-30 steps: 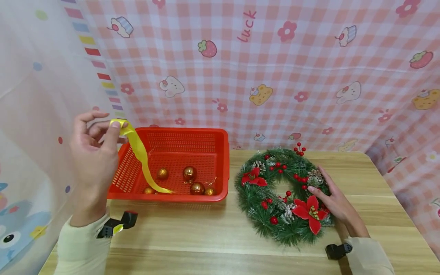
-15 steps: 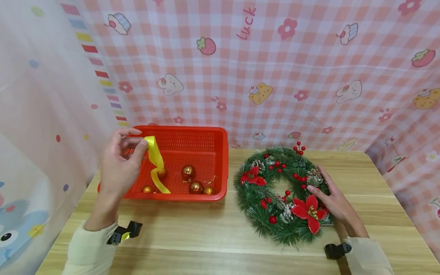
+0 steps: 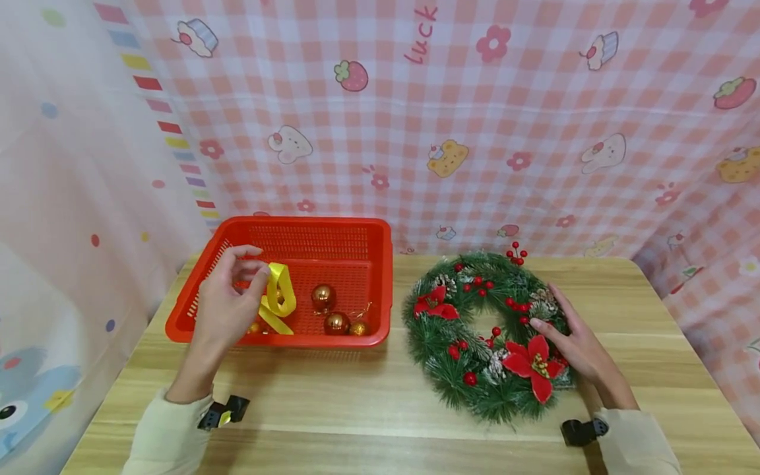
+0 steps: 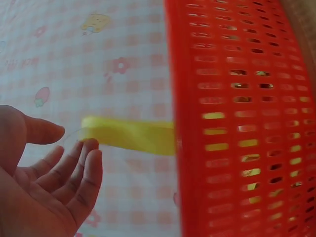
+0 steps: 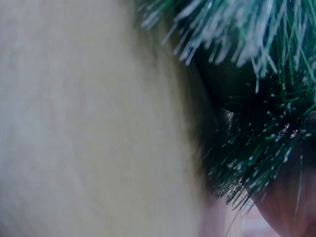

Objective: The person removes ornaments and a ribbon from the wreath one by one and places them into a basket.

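Observation:
My left hand (image 3: 231,290) is above the left part of a red plastic basket (image 3: 384,284). A yellow ribbon (image 3: 287,290) hangs in a loop by its fingertips, its lower end down in the basket. In the left wrist view the thumb stands apart from the other fingers, and the ribbon's upper end (image 4: 98,129) is just beyond the fingertips, not pinched. On the right, a green Christmas wreath (image 3: 433,349) with red flowers, berries and pinecones lies flat. My right hand (image 3: 582,343) holds its right edge, thumb on top and fingers along the outer side.
Several gold and brown ball ornaments (image 3: 323,297) lie in the basket. Both basket and wreath are on a wooden table (image 3: 332,409). A pink checked cloth (image 3: 380,132) hangs behind the table, with a pale printed curtain (image 3: 59,198) at the left.
My left hand has moved right and down over the basket. The ribbon, first pinched and hanging long, has folded into a loop as the fingers part from it. Right hand and wreath stay put.

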{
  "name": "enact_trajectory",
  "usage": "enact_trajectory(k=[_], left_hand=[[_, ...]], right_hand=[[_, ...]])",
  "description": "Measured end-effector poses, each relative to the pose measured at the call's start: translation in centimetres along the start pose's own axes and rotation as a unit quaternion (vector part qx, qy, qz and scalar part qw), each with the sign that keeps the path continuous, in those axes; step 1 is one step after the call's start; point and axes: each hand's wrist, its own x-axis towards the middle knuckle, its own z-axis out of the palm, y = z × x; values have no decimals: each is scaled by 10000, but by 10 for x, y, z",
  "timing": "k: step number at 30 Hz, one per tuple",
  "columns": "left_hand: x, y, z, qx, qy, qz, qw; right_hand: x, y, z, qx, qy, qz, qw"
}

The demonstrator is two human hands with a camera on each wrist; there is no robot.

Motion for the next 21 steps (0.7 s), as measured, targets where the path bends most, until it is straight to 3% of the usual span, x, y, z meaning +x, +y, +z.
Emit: enact_trajectory(k=[11, 21], left_hand=[[-5, -11, 5, 476, -379, -9, 9981], [-1, -13, 10, 1152, -402, 541, 9911]], right_hand=[[0, 1, 2, 48, 39, -124, 9999], [-6, -4, 0, -463, 312, -429, 9975]])
